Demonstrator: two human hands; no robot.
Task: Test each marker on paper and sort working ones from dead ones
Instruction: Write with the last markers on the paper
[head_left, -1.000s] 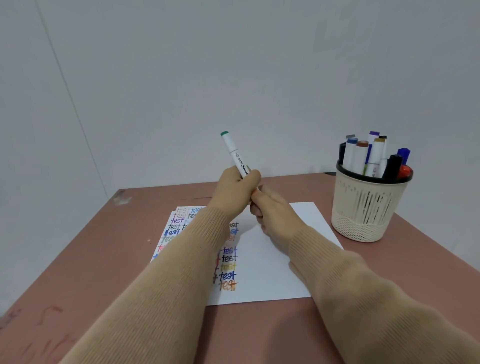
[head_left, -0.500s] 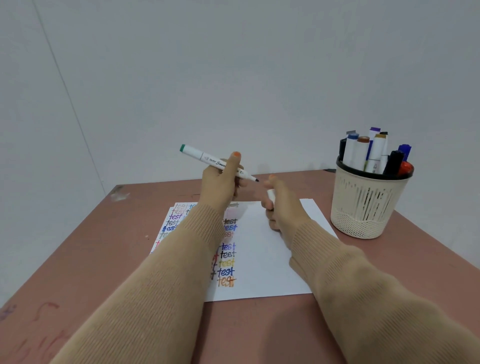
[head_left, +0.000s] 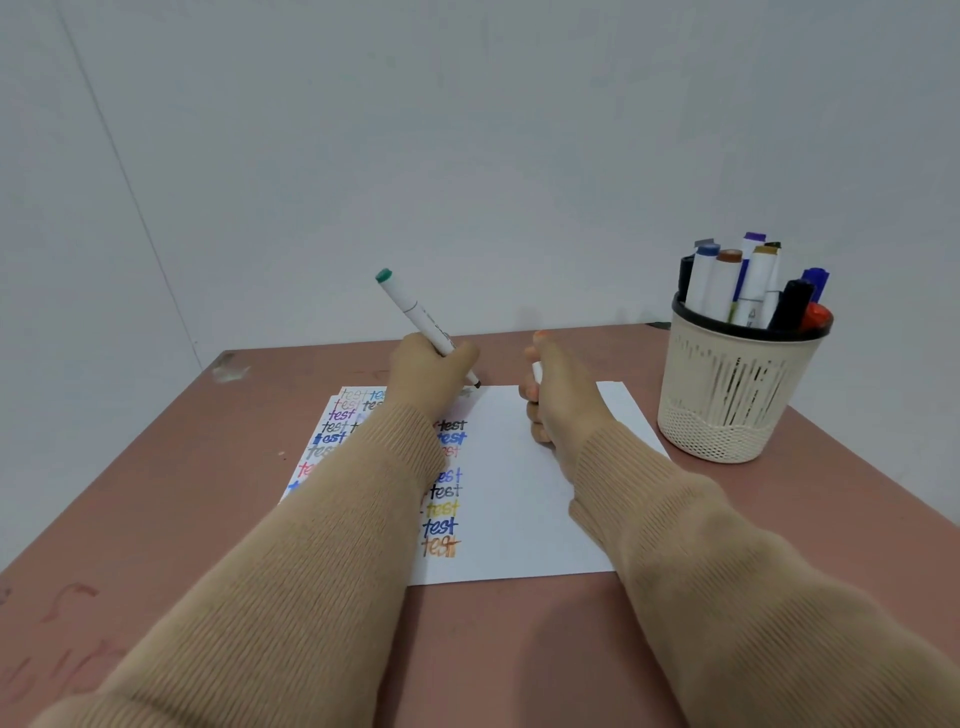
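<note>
Nearest the camera, two tan knitted sleeves (head_left: 322, 571) reach forward over the pink-brown desk (head_left: 156, 519). Beyond them lies the paper (head_left: 519, 493), with columns of the word "test" (head_left: 440, 527) in many colours on its left half. Its right half is blank.

At the far edge of the sheet, the left hand (head_left: 431, 369) has its fingers wrapped round a white marker (head_left: 415, 312) in a writing grip. The marker's long axis slants. Its green end points up, away and to the left, and its dark tip points down and to the right, at the sheet's far edge. Whether the tip touches the paper cannot be told. The blank area lies just right of the tip and toward the person, so the stroke probably calls for only a slight drop of the tip onto that bare patch.

Just beside it, the right hand (head_left: 558, 395) hovers over or rests on the far right part of the sheet. Its fingers are curled round a small white cap (head_left: 536, 371), which is most likely this marker's own.

Farther right, well apart from both hands, stands a cream holder (head_left: 727, 415) with a black rim. It is full of upright markers (head_left: 727, 280). A plain pale wall (head_left: 467, 156) lies behind everything.
</note>
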